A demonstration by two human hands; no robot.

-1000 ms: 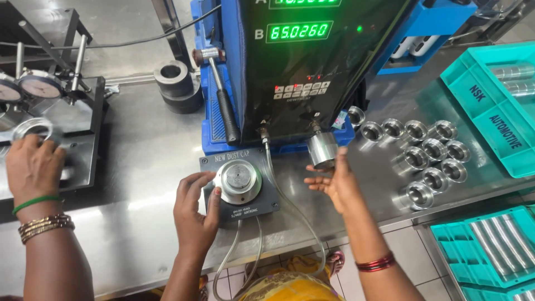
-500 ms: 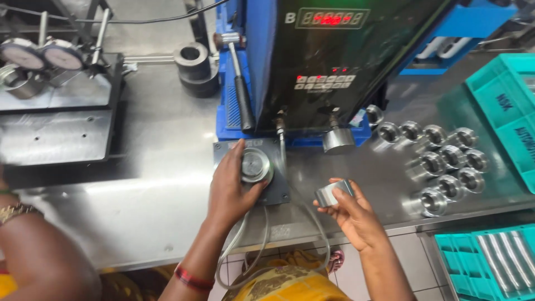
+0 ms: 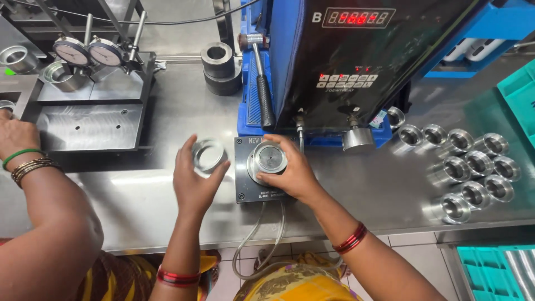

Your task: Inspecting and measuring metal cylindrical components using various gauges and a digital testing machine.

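While the left hand (image 3: 195, 181) pinches a bright metal ring (image 3: 208, 155) between thumb and fingers, holding it upright just above the steel bench (image 3: 167, 206), the right hand (image 3: 292, 173) rests on a second ring (image 3: 267, 159) seated on the round gauge head of a dark square fixture plate (image 3: 251, 187). Right fingers curl around that ring's rim; thumb presses on the near edge. The held ring sits just left of the fixture plate, apart from it.

Grey cables (image 3: 262, 239) leave the plate's front edge and drop over the bench lip. Directly behind the plate stands a tall black readout unit (image 3: 362, 61) with red lit digits, on a blue base. A hammer (image 3: 262, 83) with black grip leans against the blue base, left of the unit. Two stacked dark rings (image 3: 218, 67) stand further left.

To the right, a cluster of finished metal rings (image 3: 473, 167) lies on the bench. Far left, a co-worker's hand (image 3: 16, 136) with green and gold bangles rests by a dark comparator stand (image 3: 89, 120) carrying two dial gauges (image 3: 86, 51).
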